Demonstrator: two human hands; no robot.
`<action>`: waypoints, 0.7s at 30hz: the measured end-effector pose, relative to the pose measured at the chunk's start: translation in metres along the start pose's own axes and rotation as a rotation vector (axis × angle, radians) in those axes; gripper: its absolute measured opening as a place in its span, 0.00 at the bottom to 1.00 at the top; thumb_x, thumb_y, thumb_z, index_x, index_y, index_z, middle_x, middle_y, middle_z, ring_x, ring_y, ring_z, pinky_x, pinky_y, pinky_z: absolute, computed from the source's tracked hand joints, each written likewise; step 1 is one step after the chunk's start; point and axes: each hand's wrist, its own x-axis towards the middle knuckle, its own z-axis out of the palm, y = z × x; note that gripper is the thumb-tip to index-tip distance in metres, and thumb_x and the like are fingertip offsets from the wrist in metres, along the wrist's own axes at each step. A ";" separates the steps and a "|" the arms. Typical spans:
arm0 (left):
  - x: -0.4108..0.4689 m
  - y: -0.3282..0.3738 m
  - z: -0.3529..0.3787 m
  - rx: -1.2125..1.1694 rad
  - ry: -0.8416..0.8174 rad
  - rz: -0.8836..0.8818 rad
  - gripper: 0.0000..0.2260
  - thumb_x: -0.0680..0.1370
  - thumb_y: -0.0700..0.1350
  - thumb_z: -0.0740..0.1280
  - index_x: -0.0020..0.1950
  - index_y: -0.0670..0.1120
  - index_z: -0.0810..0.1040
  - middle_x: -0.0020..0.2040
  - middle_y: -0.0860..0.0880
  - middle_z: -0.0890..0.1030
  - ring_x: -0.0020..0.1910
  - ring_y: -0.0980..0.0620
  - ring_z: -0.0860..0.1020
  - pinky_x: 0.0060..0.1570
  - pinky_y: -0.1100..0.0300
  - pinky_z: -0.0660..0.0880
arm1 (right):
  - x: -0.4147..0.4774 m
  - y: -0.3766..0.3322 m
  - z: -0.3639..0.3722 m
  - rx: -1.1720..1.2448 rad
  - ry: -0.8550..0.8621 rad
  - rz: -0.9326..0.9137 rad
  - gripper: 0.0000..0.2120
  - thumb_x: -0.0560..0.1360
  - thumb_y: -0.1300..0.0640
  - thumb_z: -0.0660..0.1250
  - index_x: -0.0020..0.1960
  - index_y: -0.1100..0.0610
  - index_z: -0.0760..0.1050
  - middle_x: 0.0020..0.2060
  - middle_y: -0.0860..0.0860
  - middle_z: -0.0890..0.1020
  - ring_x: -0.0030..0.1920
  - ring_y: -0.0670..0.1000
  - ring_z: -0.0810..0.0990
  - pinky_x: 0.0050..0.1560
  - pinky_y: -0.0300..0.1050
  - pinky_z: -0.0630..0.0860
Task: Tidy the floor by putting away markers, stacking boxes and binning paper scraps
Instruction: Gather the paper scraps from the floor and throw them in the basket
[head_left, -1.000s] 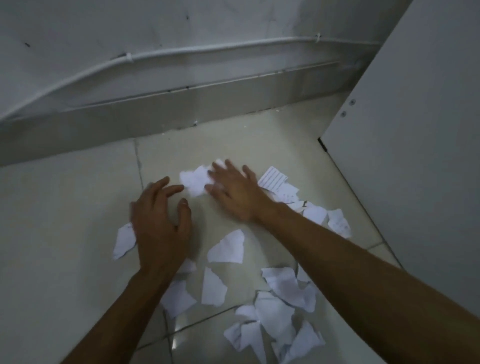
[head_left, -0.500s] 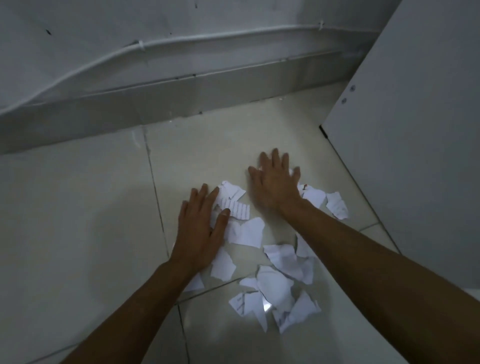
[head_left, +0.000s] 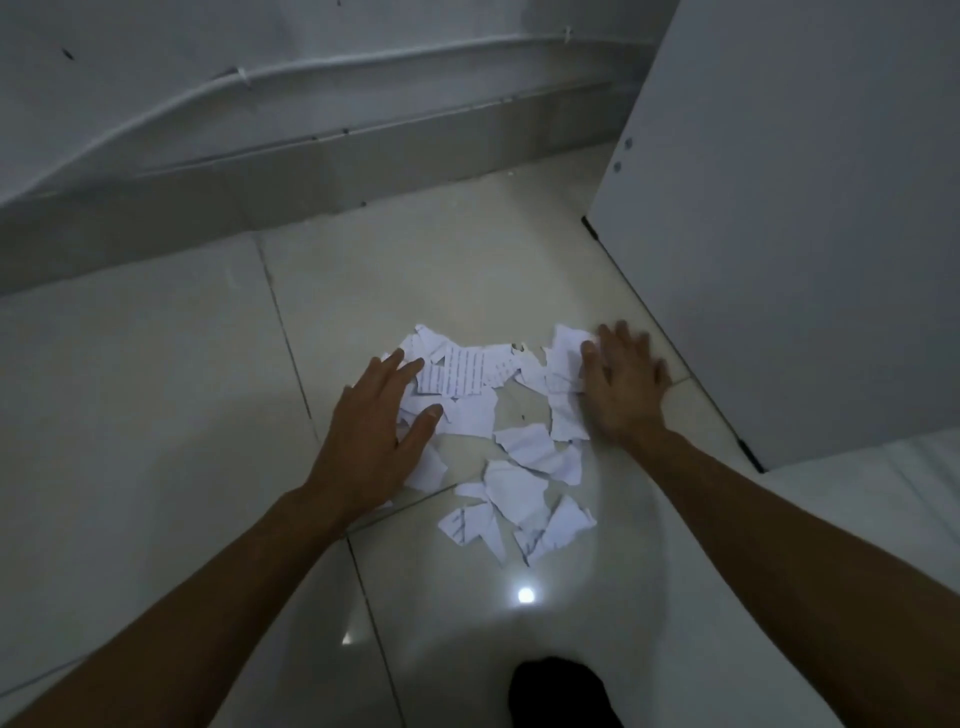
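Several torn white paper scraps (head_left: 514, 457) lie in a loose pile on the pale tiled floor (head_left: 156, 415). One larger scrap with printed lines (head_left: 457, 376) sits at the pile's far side. My left hand (head_left: 376, 431) lies flat on the left edge of the pile, fingers spread, covering a few scraps. My right hand (head_left: 621, 387) presses flat at the pile's right edge, touching a scrap (head_left: 563, 384). Neither hand holds anything. No markers, boxes or bin are in view.
A white cabinet panel (head_left: 779, 234) stands close on the right, just beyond my right hand. A grey skirting and wall with a cable (head_left: 311, 67) run along the back. A dark shape (head_left: 556, 691) sits at the bottom edge.
Both hands have swept inward and toward me, pushing the scattered scraps into a tighter pile. My right hand has shifted to the pile's right side.
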 end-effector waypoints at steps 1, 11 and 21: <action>-0.001 -0.001 0.001 0.022 -0.002 0.010 0.29 0.78 0.61 0.56 0.77 0.51 0.63 0.79 0.51 0.59 0.79 0.50 0.54 0.76 0.44 0.53 | -0.004 -0.006 0.004 0.045 -0.017 -0.073 0.30 0.81 0.40 0.44 0.78 0.52 0.62 0.79 0.51 0.59 0.80 0.54 0.52 0.77 0.57 0.46; -0.008 0.019 0.041 0.223 -0.128 0.138 0.30 0.78 0.63 0.52 0.78 0.51 0.61 0.80 0.49 0.58 0.79 0.48 0.51 0.76 0.42 0.46 | -0.108 -0.003 0.005 0.218 -0.150 -0.478 0.38 0.76 0.34 0.61 0.80 0.50 0.55 0.80 0.47 0.55 0.80 0.47 0.50 0.77 0.53 0.49; -0.001 0.025 0.057 0.320 -0.130 0.161 0.34 0.75 0.66 0.45 0.76 0.51 0.66 0.78 0.47 0.62 0.79 0.46 0.56 0.75 0.40 0.47 | -0.152 0.006 0.037 -0.191 -0.166 -0.519 0.58 0.66 0.19 0.56 0.81 0.54 0.42 0.80 0.55 0.40 0.79 0.58 0.38 0.76 0.68 0.45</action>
